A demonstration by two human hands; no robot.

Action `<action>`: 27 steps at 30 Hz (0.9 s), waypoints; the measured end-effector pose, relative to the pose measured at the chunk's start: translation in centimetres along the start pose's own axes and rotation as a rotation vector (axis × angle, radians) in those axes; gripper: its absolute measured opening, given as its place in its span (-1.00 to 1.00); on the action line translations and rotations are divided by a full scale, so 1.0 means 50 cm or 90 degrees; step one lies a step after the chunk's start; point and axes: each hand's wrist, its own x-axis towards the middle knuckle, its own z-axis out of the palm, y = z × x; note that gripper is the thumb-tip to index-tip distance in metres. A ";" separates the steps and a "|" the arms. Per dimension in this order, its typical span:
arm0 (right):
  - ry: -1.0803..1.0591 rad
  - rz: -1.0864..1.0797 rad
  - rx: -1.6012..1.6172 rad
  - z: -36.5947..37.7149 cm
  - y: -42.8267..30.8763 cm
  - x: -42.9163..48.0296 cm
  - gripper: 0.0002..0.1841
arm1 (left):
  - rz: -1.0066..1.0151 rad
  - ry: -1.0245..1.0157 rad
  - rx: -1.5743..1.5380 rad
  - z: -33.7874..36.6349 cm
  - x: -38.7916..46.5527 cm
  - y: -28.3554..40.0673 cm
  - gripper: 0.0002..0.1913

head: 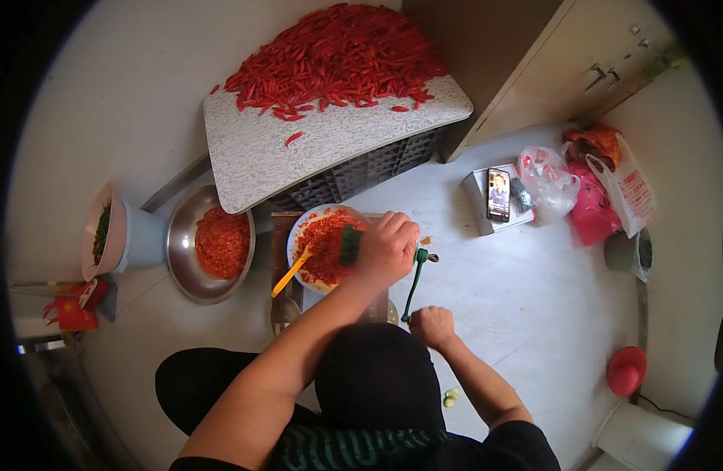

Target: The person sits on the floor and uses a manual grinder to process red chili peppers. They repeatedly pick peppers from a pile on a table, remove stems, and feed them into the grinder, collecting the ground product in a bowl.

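Note:
My right hand (432,325) is closed around the lower end of the green crank handle (416,282) of a hand-cranked grinder. My left hand (391,246), fingers curled, covers the top of the grinder; whether it grips anything is hidden. The grinder's green outlet end (351,245) juts out over a light bowl (291,259) of chopped red chili (320,247). In that bowl rests a yellow-orange spoon (291,272), its handle leaning over the rim. A wooden stool (281,222) appears beneath the bowl, mostly hidden by my arm and knee.
Whole red chilies (344,56) are heaped on a speckled board (249,153) over a black crate (361,168). Left stands a steel basin (182,253) of chopped chili. At right are a phone (498,194) on a box (485,221) and plastic bags (594,200).

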 end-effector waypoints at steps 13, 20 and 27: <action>0.425 -0.145 -0.074 -0.494 -0.058 0.046 -0.86 | -0.012 -0.038 0.002 -0.004 0.007 -0.005 -0.97; 0.467 0.004 -0.075 -0.439 0.074 0.395 -0.79 | -0.015 -0.040 0.002 -0.004 0.004 0.005 -0.97; 0.118 0.162 -0.044 -0.093 0.143 0.459 -0.70 | -0.022 -0.027 -0.003 0.001 0.003 0.004 -0.99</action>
